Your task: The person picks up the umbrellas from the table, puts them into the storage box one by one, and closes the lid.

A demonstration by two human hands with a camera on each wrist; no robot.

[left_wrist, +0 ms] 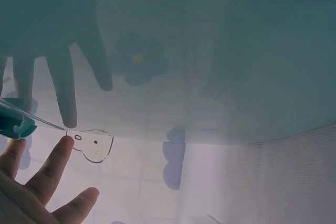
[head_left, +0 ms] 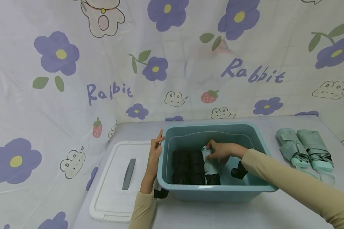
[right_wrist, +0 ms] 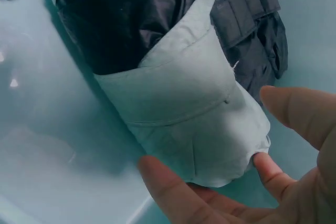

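Inside a blue-green plastic bin (head_left: pixel 217 188), a pale green folded umbrella (head_left: pixel 211 167) with a black part at its near end lies beside two black folded umbrellas (head_left: pixel 188 167). My right hand (head_left: pixel 221 151) is over the far end of the pale green one. In the right wrist view, the fingers (right_wrist: pixel 170 190) are spread about that rounded end (right_wrist: pixel 210 150), and one fingertip touches it. On the bin's left side, my left hand (head_left: pixel 154 152) rests at the rim. Its fingers (left_wrist: pixel 50 171) are extended in the left wrist view, near the bin's wall.
A white lid (head_left: pixel 111 178) with a grey handle lies left of the bin, partly behind the left arm. Two more pale green folded umbrellas (head_left: pixel 292 146) lie side by side on the table at the right. A patterned curtain (head_left: pixel 189 63) hangs behind the table.
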